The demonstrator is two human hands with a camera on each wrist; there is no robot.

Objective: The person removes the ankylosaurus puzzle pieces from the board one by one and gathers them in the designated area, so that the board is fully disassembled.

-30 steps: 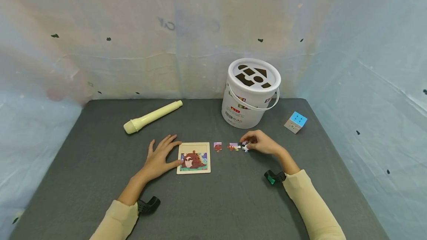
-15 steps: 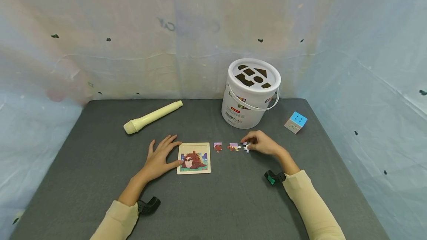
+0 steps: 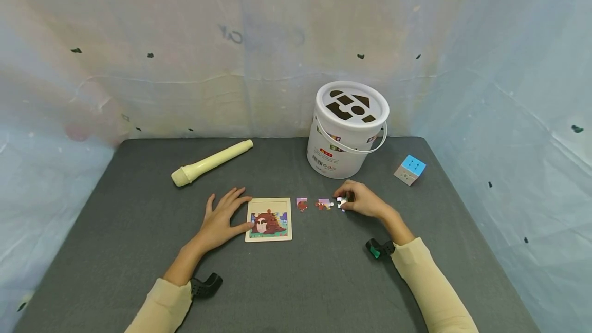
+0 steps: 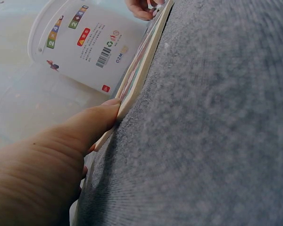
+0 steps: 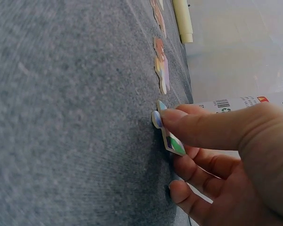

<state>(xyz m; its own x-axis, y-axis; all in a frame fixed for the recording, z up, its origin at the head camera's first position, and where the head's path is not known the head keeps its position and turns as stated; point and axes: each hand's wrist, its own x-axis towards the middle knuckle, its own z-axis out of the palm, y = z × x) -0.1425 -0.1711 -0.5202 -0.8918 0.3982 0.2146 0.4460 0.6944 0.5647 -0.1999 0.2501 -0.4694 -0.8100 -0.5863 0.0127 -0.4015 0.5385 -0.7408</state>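
In the head view, my left hand [image 3: 222, 221] rests beside a wooden puzzle board [image 3: 268, 203], fingers spread. Its thumb and index finger touch the board's left edge; in the left wrist view the thumb [image 4: 101, 120] presses on that edge. A brown animal picture fills the board's lower part, and bare wood shows above it. To the right, my right hand [image 3: 363, 199] pinches a jigsaw piece [image 5: 172, 139] between thumb and fingers, with the piece tilted up from the table. Two loose jigsaw pieces, one near the board [image 3: 301, 203] and one farther right [image 3: 324, 204], lie flat between board and hand.
A white lidded bucket [image 3: 330, 155] with a handle stands behind the pieces. Right of it sits a small cube [image 3: 409, 169] with a blue top. A pale yellow toy microphone [image 3: 211, 162] lies at back left. Plastic sheeting surrounds the grey table [image 3: 296, 287].
The piece in my right hand has shifted slightly right and tilted up, while the fingers stay pinched on it. My left hand and the board have not moved.
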